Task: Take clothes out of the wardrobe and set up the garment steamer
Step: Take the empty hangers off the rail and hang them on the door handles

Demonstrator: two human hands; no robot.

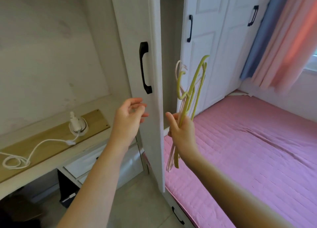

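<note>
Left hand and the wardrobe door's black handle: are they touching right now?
Apart. In the head view the left hand hovers empty below the black handle, with bare white door panel showing between the fingertips and the handle's lower end.

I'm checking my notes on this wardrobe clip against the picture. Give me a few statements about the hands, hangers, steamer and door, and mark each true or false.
1. The right hand holds a bunch of hangers. True.
2. The left hand grips the door handle. False: it hovers empty just below the handle, fingers loosely curled.
3. The steamer sits on the desk with its cord trailing loose. True.
4. The wardrobe door is fully shut. False: it stands ajar, with a dark gap beside it.
5. Clothes lie on the bed. False: only the pink cover shows.
</note>
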